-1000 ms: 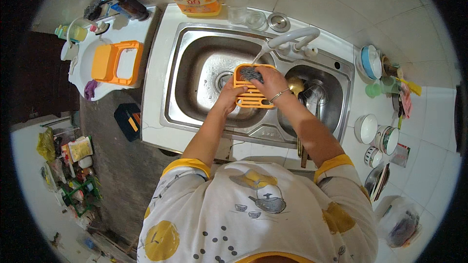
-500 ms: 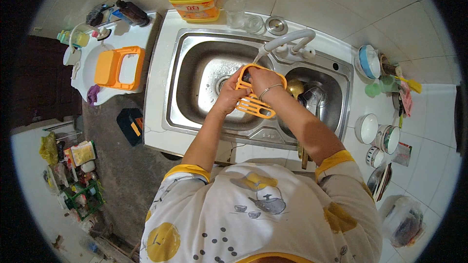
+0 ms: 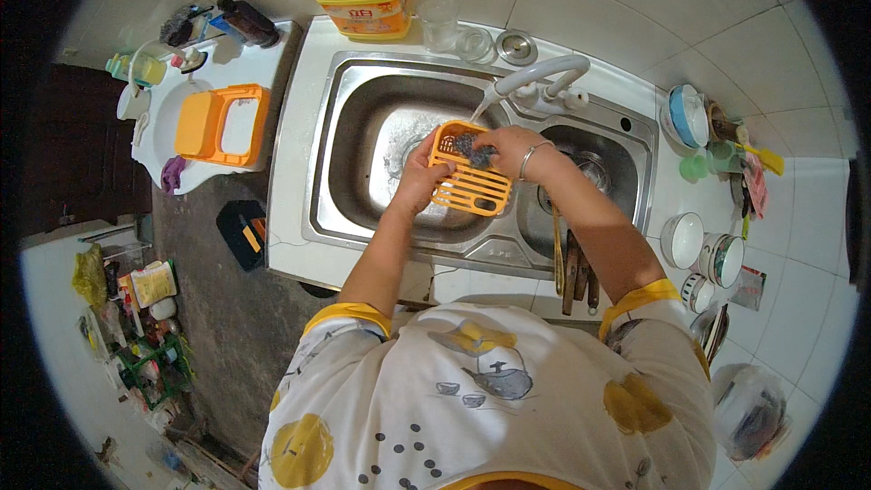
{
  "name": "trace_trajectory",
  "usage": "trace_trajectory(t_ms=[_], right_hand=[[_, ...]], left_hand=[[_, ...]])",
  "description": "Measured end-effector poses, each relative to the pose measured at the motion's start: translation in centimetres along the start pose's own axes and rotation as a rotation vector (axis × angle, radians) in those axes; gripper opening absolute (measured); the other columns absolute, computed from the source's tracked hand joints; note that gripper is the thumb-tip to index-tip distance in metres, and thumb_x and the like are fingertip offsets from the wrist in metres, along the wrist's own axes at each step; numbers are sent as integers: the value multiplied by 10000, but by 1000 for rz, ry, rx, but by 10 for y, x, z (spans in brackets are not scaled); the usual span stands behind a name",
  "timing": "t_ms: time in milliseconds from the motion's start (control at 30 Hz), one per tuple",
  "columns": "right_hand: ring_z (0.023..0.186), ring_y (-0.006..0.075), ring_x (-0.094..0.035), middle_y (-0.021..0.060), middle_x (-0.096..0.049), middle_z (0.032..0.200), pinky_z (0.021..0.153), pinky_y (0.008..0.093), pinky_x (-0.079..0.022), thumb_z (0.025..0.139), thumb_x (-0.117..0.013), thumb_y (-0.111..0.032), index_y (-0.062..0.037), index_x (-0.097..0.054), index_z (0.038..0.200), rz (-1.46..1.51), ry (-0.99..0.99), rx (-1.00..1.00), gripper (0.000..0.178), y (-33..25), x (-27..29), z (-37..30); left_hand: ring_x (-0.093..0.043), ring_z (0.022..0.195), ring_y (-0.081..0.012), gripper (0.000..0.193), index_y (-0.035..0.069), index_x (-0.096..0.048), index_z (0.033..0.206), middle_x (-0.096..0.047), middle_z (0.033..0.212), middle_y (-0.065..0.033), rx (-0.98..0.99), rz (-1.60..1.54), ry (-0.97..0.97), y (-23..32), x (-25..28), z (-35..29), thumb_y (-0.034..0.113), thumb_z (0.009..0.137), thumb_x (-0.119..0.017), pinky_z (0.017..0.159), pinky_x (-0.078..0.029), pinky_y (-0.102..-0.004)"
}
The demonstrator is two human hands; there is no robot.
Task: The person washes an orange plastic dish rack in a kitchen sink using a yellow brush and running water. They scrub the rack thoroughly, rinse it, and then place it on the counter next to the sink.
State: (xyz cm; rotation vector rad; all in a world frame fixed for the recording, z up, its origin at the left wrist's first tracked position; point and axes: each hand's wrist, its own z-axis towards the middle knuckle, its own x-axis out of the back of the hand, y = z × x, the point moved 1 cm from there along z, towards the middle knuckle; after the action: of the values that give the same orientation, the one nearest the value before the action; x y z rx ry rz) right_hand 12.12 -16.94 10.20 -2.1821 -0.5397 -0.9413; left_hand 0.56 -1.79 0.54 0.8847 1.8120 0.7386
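My left hand is closed on the left side of an orange slotted plastic rack, its thumb lying across the front. The rack is held over the left bowl of a steel sink, tilted up towards me. Bunched in the fingers of my right hand is a dark grey scouring pad, pressed against the upper part of the rack. A bracelet circles that wrist. Just above the rack, a thin stream of water runs from the white faucet.
Several long handles stick out over the sink's front edge from the right bowl. A yellow pump jug and glass jars stand behind the sink. Bowls sit on the right counter; orange plastic containers rest on the washbasin at left.
My right hand has shifted to the right across the rack, and the scouring pad shows more. The rack has turned slightly, with more of its slotted face visible.
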Motion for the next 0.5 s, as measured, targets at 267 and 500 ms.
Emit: trace_trajectory(t_ms=[267,500], right_hand=[[986,344,-589,205,-617,1016,848,433,-465,812,-584,-140,-29,-556,1111,207,323,-125,320,-11,-30,39],[1054,323,-563,178,-587,1135,904,378,-442,796,-553,-101,-64,-562,1146,265,-10,-55,352,-14,-19,52]], left_hand=[[-604,907,-138,677,60,-348,1380,-589,1105,-78,-67,110,-44,23,-21,2,-89,760,-577,789,-507,-248],[-604,828,-119,696,64,-338,1388,-613,999,-60,-113,207,-11,27,-22,-1,-99,750,-564,725,-511,-252]])
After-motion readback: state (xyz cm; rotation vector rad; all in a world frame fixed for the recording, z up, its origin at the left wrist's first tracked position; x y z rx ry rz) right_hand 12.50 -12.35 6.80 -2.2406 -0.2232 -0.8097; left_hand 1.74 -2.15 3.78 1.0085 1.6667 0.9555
